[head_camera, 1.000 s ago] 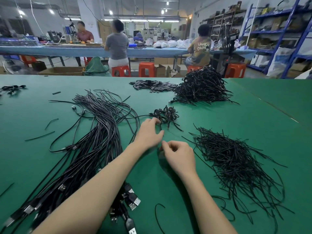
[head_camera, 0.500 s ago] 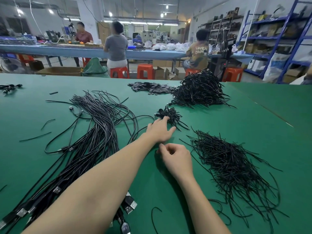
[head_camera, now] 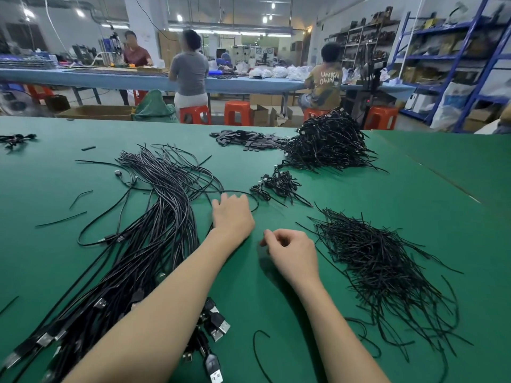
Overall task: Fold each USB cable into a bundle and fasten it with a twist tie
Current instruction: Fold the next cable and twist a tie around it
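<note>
Black tied bundle (head_camera: 279, 185) now lies released on the far tabletop (head_camera: 414, 194); left hand (head_camera: 232, 214) drops relaxed onto loose cables (head_camera: 154, 217), right hand (head_camera: 293, 252) loosely curled, empty

Green table (head_camera: 414, 194) under cables (head_camera: 154, 217), ties (head_camera: 381, 261)
</note>
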